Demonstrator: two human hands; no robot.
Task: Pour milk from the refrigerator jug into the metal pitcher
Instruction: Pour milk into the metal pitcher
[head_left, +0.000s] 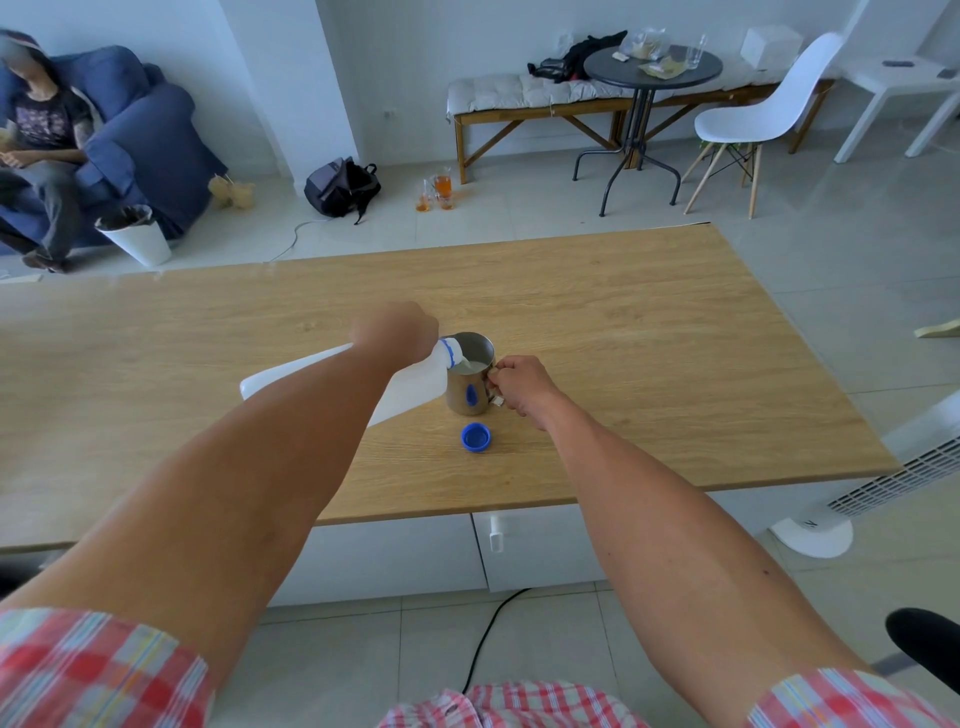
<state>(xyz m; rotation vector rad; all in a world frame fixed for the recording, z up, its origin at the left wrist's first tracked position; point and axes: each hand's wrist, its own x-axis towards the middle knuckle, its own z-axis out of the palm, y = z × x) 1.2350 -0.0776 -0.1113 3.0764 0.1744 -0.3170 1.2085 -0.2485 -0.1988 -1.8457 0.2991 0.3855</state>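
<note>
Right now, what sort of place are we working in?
Probably a home living room or a casual lounge, not a kitchen: a blue armchair, a cushioned bench by the wall, and a small round table with a white chair behind the wooden table.

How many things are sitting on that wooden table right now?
2: the metal pitcher, steadied by the right hand, and the blue cap just in front of it. The milk jug is tilted in the left hand.
</note>
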